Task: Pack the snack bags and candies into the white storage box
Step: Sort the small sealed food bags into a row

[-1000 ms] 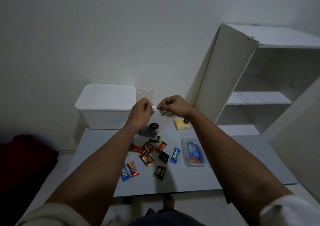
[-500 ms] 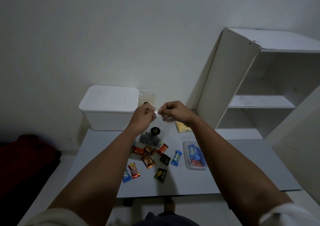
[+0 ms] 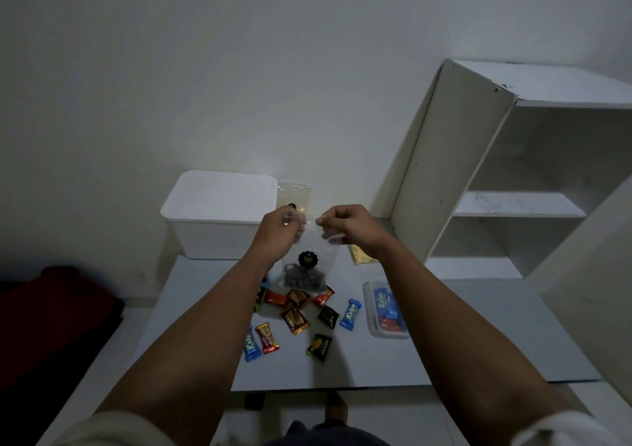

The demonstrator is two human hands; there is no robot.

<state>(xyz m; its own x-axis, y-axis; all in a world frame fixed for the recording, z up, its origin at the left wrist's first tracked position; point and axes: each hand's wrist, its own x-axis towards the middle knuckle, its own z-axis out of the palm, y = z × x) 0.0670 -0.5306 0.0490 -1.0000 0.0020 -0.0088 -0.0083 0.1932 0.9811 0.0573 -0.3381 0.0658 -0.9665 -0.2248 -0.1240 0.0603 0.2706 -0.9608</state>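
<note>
Fingers (image 3: 290,218) of both hands pinch clear snack bag (image 3: 309,260) top edge, bag hanging below w/ dark contents.

A single head-worn wide-angle view looks forward and steeply down over both outstretched forearms at the desk (image 3: 444,349), close below, facing the wall (image 3: 239,69); the shelf unit (image 3: 513,202) stands at right, bent by distortion.

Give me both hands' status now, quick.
Left hand: closed, pinching the top left edge of the clear bag.
Right hand: closed, pinching the bag's top right edge.
</note>
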